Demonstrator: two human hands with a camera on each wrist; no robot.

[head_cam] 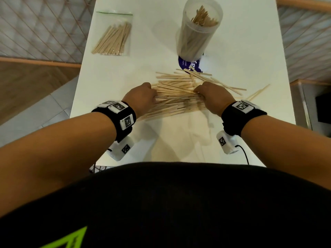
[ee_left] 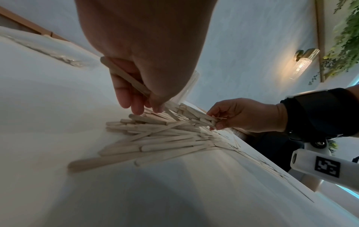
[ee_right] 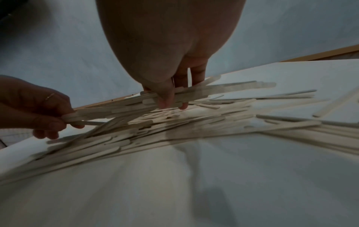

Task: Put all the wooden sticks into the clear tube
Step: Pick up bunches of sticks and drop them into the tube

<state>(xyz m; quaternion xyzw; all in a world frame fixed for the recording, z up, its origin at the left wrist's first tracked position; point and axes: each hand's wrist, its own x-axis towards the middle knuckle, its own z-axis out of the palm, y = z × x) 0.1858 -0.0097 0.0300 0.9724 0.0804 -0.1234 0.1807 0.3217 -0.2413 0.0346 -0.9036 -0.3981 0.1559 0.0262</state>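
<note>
A loose pile of flat wooden sticks (head_cam: 179,106) lies across the middle of the white table (head_cam: 250,51). Behind it stands the clear tube (head_cam: 197,33), upright, with several sticks inside. My left hand (head_cam: 152,93) and right hand (head_cam: 198,91) each grip one end of a bundle of sticks (head_cam: 177,93) lifted just off the pile. In the right wrist view my right hand (ee_right: 170,99) pinches the bundle (ee_right: 120,107) between thumb and fingers, and the left hand (ee_right: 38,110) grips its other end. In the left wrist view my left hand (ee_left: 141,106) curls round sticks (ee_left: 128,76).
A zip bag (head_cam: 114,36) with more sticks lies at the table's back left. A purple label (head_cam: 189,64) shows at the foot of the tube. A few stray sticks (head_cam: 258,93) lie to the right of the pile, near the table's right edge.
</note>
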